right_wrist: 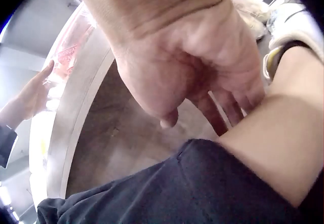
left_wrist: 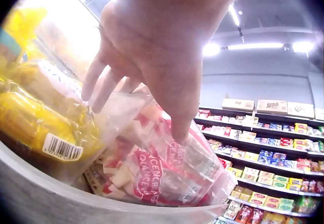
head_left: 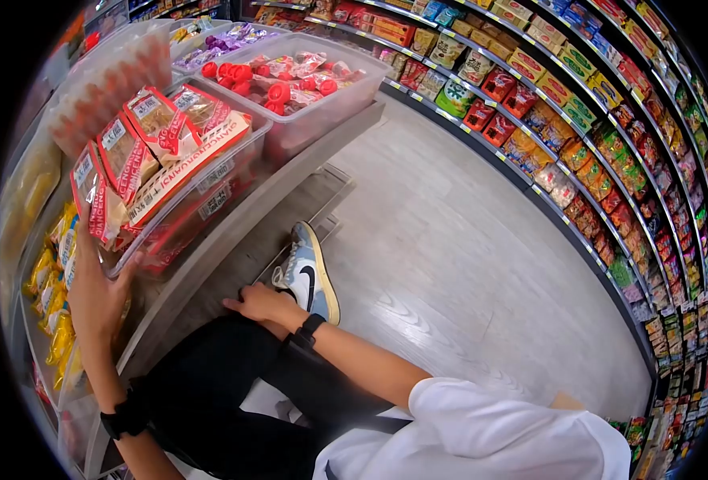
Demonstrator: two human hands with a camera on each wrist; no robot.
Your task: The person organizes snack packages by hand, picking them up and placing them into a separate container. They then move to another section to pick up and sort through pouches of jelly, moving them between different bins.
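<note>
My left hand (head_left: pixel 98 296) reaches over the near left corner of a clear plastic bin (head_left: pixel 250 152) filled with red-and-clear snack packets (head_left: pixel 162 124). Its fingers are spread and nearly straight. In the left wrist view the fingers (left_wrist: pixel 98 77) hang by the yellow packets (left_wrist: pixel 35 112), while the thumb overlaps the red-printed packets (left_wrist: pixel 177 173) across the clear wall. Down by my lower leg (right_wrist: pixel 288 128), my right hand (right_wrist: pixel 192 72) hangs with loose fingers, the fingertips partly hidden behind the shin. Nothing shows in its palm.
Beyond the snack bin stands another clear bin (head_left: pixel 306 104) with red-topped sweets. A grey ledge (head_left: pixel 210 232) runs under the bins, above my knees. My sneaker (head_left: pixel 310 276) stands on the pale floor (head_left: pixel 458 240). Stocked shelves (head_left: pixel 522 104) curve along the right.
</note>
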